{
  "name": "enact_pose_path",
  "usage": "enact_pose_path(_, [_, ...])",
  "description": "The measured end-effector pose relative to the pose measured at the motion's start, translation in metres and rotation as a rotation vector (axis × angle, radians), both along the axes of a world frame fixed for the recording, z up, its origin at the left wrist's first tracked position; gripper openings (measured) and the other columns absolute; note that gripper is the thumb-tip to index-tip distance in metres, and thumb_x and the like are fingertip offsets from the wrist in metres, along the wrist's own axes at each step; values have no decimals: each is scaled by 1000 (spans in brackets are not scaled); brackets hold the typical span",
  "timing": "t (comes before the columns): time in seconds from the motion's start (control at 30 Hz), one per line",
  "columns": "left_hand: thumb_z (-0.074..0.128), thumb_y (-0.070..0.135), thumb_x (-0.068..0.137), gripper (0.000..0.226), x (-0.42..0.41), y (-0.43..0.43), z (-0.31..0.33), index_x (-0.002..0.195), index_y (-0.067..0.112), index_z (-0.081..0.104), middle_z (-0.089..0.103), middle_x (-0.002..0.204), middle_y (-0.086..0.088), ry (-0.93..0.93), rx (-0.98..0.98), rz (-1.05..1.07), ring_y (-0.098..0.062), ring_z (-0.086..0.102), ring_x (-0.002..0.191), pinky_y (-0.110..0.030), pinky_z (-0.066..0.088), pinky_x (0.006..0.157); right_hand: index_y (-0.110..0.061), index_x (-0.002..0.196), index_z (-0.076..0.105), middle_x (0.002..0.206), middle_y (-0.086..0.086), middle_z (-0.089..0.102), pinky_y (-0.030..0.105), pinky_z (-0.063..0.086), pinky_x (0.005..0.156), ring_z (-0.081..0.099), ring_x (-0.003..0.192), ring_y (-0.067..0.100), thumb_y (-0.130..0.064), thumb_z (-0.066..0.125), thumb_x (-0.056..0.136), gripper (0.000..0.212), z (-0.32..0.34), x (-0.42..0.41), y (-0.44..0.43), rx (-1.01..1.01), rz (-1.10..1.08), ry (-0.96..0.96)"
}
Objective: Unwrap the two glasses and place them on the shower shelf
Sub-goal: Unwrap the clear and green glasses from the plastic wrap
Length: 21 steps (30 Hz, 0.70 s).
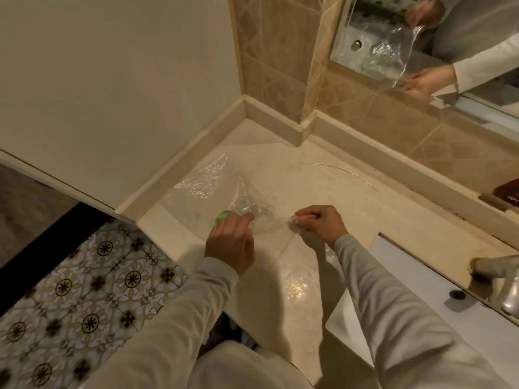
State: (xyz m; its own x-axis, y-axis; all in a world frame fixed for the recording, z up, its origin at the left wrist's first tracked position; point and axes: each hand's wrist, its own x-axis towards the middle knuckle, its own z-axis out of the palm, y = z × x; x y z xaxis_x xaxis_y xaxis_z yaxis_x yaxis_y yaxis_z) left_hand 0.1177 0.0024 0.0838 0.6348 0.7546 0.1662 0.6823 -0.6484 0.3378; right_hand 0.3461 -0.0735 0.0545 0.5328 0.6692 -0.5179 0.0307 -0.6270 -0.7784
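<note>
We are mid-unwrap on one glass (247, 209), lying on the counter (309, 181) near the corner, with our left hand (230, 244) gripping it and our right hand (318, 223) pinching the wrap (276, 223), so next we likely peel the film clear.

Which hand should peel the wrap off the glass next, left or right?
Right. The right hand pinches an edge of the plastic wrap, drawn away from the glass. The left hand holds the glass on the counter, probably best kept there as anchor.
</note>
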Motion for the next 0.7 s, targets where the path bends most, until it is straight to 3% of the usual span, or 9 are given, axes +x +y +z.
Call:
enact_pose_path(0.07, [63,3,72,36,2,-4,2,106,13,65,62,88,-12,-1,7,-18,-34,60,77,-38,52,65,-7,86,82,80,13,79,41,63,86,74,76,25,8,81,75,18,-4,11,-2,-67,49,55])
enact_pose_path(0.17, [66,-5,64,48,1,-12,-1,107,15,59,59,82,-13,-48,2,-77,-34,58,67,-35,48,57,-7,71,81,66,8,78,32,65,66,70,59,20,12,76,74,20,-8,20,-4,-123,56,110])
enact_pose_path(0.23, [66,-9,60,56,-1,-18,-4,108,16,52,58,82,-15,-86,23,-104,-34,57,66,-36,48,56,-9,72,82,69,5,78,22,59,60,70,65,14,7,75,78,18,-10,19,-1,-148,5,72])
enact_pose_path(0.3, [69,-8,58,61,-4,-24,-8,110,18,51,59,87,-16,-86,67,-96,-34,58,71,-37,51,61,-10,80,82,78,2,78,15,52,64,69,77,11,0,71,81,15,-13,12,0,-169,-30,-72])
enact_pose_path(0.43, [76,14,67,54,-15,-38,-20,115,23,53,56,97,-10,-26,74,-88,-29,58,80,-38,54,69,-8,86,68,81,2,68,14,42,60,61,77,20,-8,68,83,3,-9,-21,-11,-71,-231,-220])
enact_pose_path(0.5, [71,32,74,44,-26,-47,-25,115,24,56,53,99,-6,-31,14,-82,-25,56,81,-37,53,71,-10,80,66,74,0,70,13,40,54,64,73,23,-22,71,83,13,-9,-45,-21,-66,-353,-115])
enact_pose_path(0.6, [61,44,80,40,-45,-49,-28,113,21,63,54,105,-6,-81,-85,34,-23,55,89,-37,51,79,-6,74,66,70,11,72,25,55,64,66,64,27,-43,71,91,41,-8,-82,-26,-70,-361,395])
enact_pose_path(0.63, [59,44,81,40,-51,-45,-28,112,19,64,56,108,-8,-95,-99,63,-25,56,93,-40,52,81,-5,78,65,73,16,68,34,53,69,62,67,28,-44,71,92,42,-6,-92,-25,-56,-345,520])
enact_pose_path(0.7, [57,41,84,39,-63,-33,-26,114,17,62,58,115,-11,-99,-71,67,-28,56,103,-44,52,83,-4,85,67,79,19,63,40,50,74,56,75,28,-36,73,93,34,-1,-104,-19,7,-304,576])
